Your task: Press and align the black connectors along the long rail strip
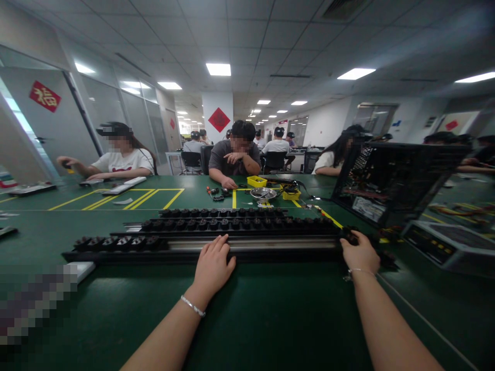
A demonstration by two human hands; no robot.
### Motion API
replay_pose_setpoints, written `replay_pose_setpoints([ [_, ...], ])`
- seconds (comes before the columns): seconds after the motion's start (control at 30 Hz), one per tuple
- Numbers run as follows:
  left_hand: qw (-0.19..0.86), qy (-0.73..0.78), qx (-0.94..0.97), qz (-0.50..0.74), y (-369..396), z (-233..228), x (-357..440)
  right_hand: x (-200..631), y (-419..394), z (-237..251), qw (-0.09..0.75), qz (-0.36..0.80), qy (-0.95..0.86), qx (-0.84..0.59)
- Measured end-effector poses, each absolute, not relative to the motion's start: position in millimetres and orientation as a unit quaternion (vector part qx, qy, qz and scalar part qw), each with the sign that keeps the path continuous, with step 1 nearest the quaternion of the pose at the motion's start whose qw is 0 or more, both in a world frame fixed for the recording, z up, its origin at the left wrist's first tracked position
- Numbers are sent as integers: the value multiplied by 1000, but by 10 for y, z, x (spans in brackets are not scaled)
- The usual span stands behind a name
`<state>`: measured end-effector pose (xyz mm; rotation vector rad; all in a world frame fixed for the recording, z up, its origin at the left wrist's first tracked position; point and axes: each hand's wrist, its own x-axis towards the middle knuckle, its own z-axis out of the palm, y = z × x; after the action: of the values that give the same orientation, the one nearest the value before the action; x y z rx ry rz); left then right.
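- My left hand (213,264) lies flat, fingers spread and pressed on the near edge of the long black rail (247,247), gripping nothing.
- My right hand (360,252) closes over the rail's right end; the fingers curl out of sight, so I cannot tell how tight the hold is or whether a small dark part sits inside it.
- The rail lies across the green table (270,319) just ahead of me, narrow and straight, with a pale metal strip along its length.
- A row of small rounded black knobs (116,242) sits on the rail's left stretch; the middle shows bare metal.
- Two more rails with knobs (232,222) lie just behind, parallel, close together.
- The table's surface is a matte green mat with yellow tape lines (170,198).
- To my right stands an open black computer case (390,180), with a flat grey panel (444,245) lying beside it, near my right hand.
- Further back sit a round metal bowl (263,193) and a yellow tray (257,181).
- Other people sit across the table; one opposite (235,154) rests an arm on it.
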<state>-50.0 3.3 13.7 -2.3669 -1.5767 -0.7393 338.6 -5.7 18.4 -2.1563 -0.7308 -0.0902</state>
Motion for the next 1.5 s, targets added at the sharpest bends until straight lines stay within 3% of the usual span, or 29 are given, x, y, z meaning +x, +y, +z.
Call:
replay_pose_setpoints([
  [1.5, 118, -527, -805, -247, 71, 76, -513, 3642, -16, 77, 447, -50, -275, -850],
])
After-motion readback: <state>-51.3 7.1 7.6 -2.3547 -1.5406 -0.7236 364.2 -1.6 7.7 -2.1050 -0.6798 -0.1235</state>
